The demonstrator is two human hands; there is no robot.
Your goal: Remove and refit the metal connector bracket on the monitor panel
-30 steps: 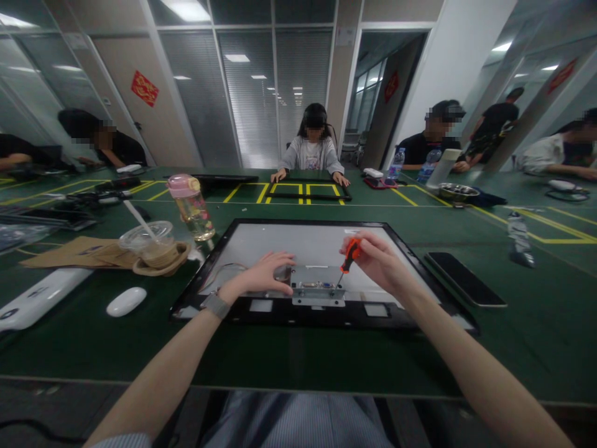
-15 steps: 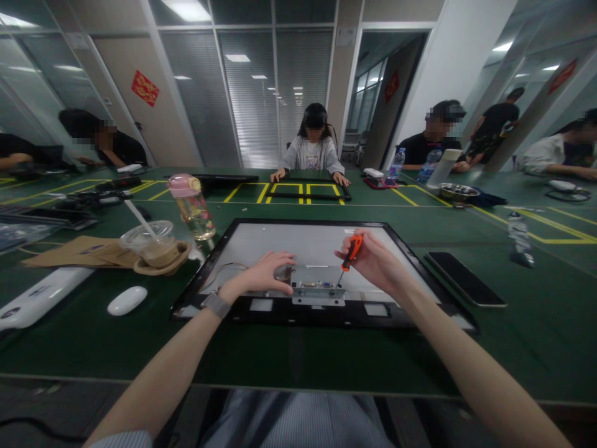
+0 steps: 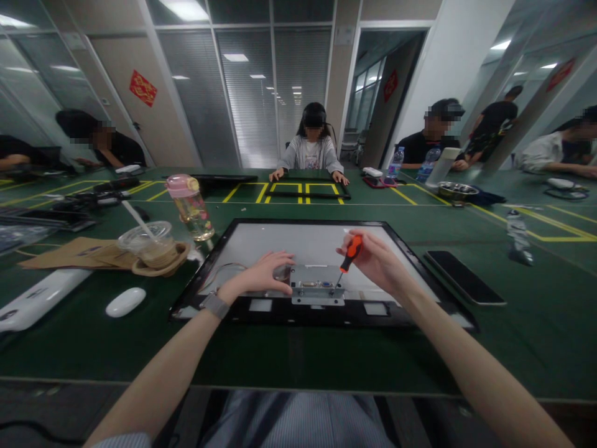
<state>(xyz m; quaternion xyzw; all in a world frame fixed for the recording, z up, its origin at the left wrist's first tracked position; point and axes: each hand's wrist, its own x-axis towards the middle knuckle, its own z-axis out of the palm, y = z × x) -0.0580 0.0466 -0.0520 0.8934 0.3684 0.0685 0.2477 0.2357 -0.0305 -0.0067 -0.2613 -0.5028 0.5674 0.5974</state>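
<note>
My right hand [image 3: 373, 258] grips a screwdriver [image 3: 352, 251] with an orange and black handle, tilted, its shaft pointing down to the right part of a metal bracket [image 3: 317, 300]. Connector sockets show along the bracket. My left hand [image 3: 261, 274] is at the bracket's left side, fingers stretched out and thumb apart from them, the thumb touching or very near its edge. Beneath both hands lies a flat display panel [image 3: 247, 239] with a pale back and black frame. Whether the screwdriver tip sits on a screw is too small to tell.
A phone [image 3: 464, 277] lies right of the panel. To the left are a white mouse [image 3: 125, 302], an iced drink cup [image 3: 152, 242] in a cardboard holder, a pink-lidded bottle [image 3: 193, 211] and a white device [image 3: 37, 302]. Across the green table [image 3: 261, 358], a person holds a black frame [image 3: 305, 196].
My right fingers have shifted slightly around the screwdriver handle. The screwdriver stays at the same part of the bracket, and my left hand keeps its place.
</note>
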